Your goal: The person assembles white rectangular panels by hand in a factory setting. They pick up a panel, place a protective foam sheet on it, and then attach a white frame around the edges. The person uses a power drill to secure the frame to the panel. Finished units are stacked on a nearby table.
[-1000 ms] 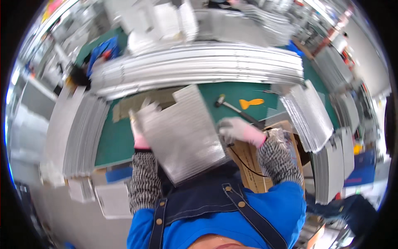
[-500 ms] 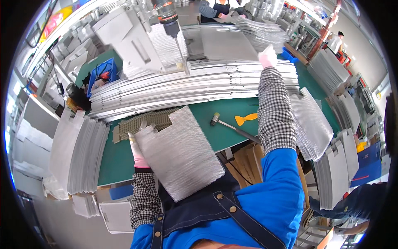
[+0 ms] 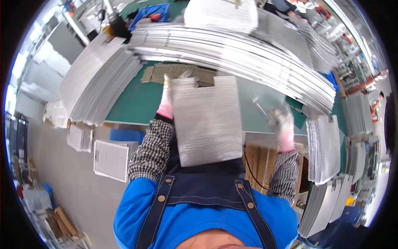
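Observation:
A silver mesh-textured panel [image 3: 207,124] with a notch in its far edge lies in front of my body, overlapping the table edge. My left hand [image 3: 166,97], in a pale glove, grips the panel's left edge, thumb up along it. My right hand [image 3: 284,126], also gloved, is over the table to the panel's right. Motion smears its fingers, so whether they hold anything is unclear. Just left of that hand a hammer [image 3: 259,106] shows blurred on the table. A pale grey smear covers the green surface there.
Long white metal strips [image 3: 199,45] are stacked across the table's far side. Brownish ribbed pieces [image 3: 166,74] lie before them. Stacked panels stand at left [image 3: 103,85] and right [image 3: 323,149]. A blue bin [image 3: 151,14] sits at the far left; cardboard [image 3: 259,159] is below the table.
My right hand has come back from the far stack to the near right of the table. The mesh panel has turned straighter, still in my left hand. The view has shifted.

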`<state>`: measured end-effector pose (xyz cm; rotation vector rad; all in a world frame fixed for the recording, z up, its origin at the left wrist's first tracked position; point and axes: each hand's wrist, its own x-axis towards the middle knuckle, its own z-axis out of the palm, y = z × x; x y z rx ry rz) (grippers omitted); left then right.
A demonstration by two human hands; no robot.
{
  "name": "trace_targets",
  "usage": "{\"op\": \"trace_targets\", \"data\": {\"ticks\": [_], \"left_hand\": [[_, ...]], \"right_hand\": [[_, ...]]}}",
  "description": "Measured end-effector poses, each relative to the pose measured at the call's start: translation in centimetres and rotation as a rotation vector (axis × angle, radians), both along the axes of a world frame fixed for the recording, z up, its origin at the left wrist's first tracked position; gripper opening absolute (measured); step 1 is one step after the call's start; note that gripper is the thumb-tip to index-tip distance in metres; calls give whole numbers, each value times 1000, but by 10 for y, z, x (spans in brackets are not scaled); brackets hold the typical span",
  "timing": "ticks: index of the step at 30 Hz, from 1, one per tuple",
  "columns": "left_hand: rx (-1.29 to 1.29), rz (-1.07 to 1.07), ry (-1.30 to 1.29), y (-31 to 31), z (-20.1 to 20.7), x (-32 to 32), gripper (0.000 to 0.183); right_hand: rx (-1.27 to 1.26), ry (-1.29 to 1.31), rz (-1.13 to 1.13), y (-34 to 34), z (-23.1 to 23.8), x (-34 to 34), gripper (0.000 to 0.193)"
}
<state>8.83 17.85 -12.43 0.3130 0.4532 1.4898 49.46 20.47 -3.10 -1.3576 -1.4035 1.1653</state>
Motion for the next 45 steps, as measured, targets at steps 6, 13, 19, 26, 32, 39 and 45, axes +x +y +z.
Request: {"op": "trace_targets", "data": {"ticks": [6, 13, 19, 26, 32, 39, 45], "left_hand": [[108, -19, 21, 0, 6, 2, 109], [98, 10, -67, -4, 12, 7, 92], [-27, 56, -266, -14, 2, 7, 76], [301, -109, 92, 12, -13, -5, 87], [224, -89, 114, 10, -16, -4, 98], [200, -91, 154, 9, -21, -10, 95], [158, 11, 228, 2, -8, -3, 97]], "right_hand": [[-284, 234, 337, -53, -42, -60, 51], [-336, 247, 341, -46, -45, -61, 49], [-322, 207, 415, -48, -51, -58, 46], [-29, -186, 287, -54, -18, -24, 47], [223, -1734, -190, -60, 13, 146, 74], [413, -1848, -348, -78, -21, 243, 56], [701, -886, -819, -66, 36, 226, 46]]}}
